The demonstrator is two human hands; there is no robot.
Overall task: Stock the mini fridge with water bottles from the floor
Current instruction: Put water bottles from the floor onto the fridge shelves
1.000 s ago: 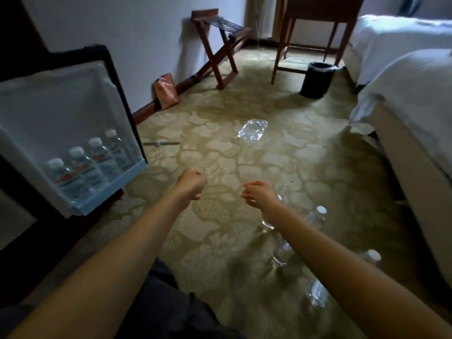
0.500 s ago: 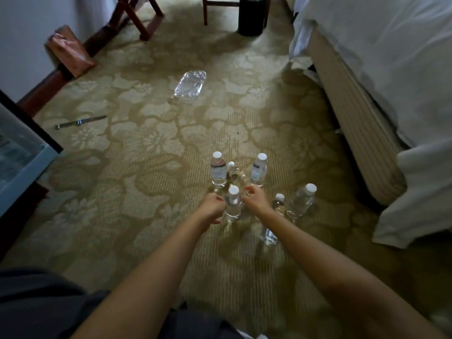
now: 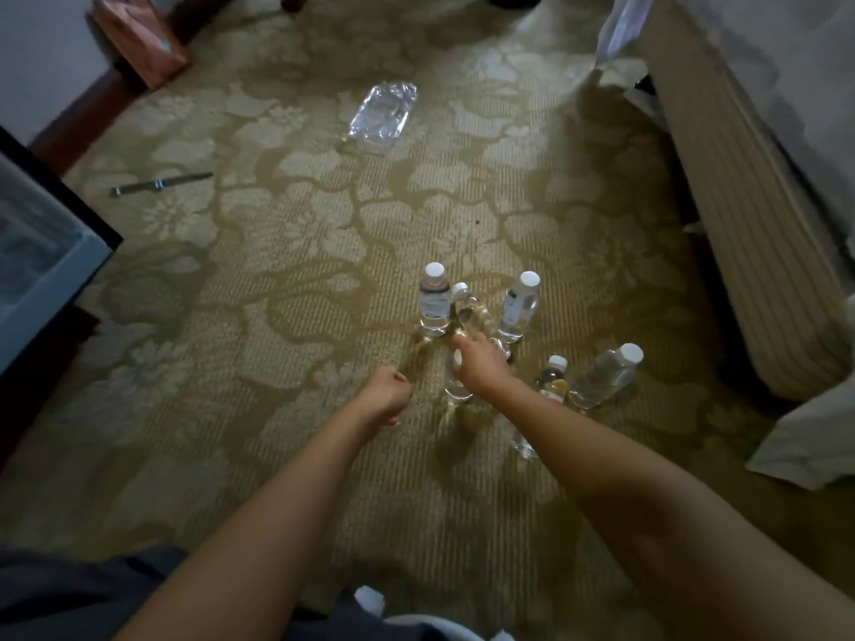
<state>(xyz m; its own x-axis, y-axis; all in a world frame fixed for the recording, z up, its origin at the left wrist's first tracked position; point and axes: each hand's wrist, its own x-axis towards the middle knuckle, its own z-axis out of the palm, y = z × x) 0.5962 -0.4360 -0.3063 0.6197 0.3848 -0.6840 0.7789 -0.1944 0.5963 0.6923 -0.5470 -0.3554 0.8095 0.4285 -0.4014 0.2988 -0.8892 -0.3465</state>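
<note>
Head | bottle (image 3: 456, 390) upright, directly under right hand (image 3: 479, 365), nearer | left hand (image 3: 387, 394) clenched, empty | right grasp: cannot tell

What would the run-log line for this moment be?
phase: reach | left hand: curled, empty | right hand: among water bottles, grip unclear

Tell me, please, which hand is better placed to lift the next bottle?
The right hand: it sits over the bottle cluster, at one bottle's cap. The left hand is curled over carpet beside them, touching nothing.
</note>
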